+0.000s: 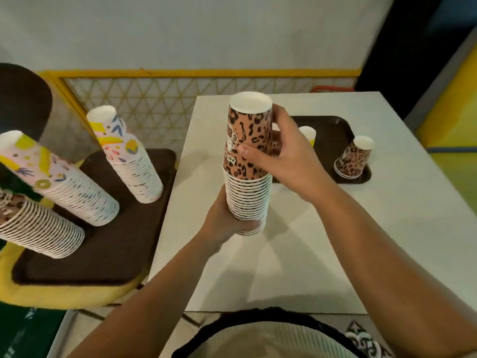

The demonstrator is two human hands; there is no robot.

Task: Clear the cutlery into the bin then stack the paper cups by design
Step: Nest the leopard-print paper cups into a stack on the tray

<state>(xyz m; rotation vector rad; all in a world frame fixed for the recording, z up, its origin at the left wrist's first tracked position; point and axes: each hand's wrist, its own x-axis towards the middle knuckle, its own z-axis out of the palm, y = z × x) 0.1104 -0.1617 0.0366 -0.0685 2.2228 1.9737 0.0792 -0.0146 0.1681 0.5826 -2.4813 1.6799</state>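
An upside-down stack of leopard-print paper cups stands over the white table. My left hand grips the stack's lower rims. My right hand is closed around the top leopard cup. On the dark tray behind, a short leopard stack and a pale cup with yellow, partly hidden by my right hand, sit upside down. On the left tray stand two tall stacks of colourful patterned cups and a leopard stack.
The left tray rests on a yellow surface beside the table. A dark round object stands at the far left. A yellow-framed mesh fence runs behind, and a yellow wall edge is at the right.
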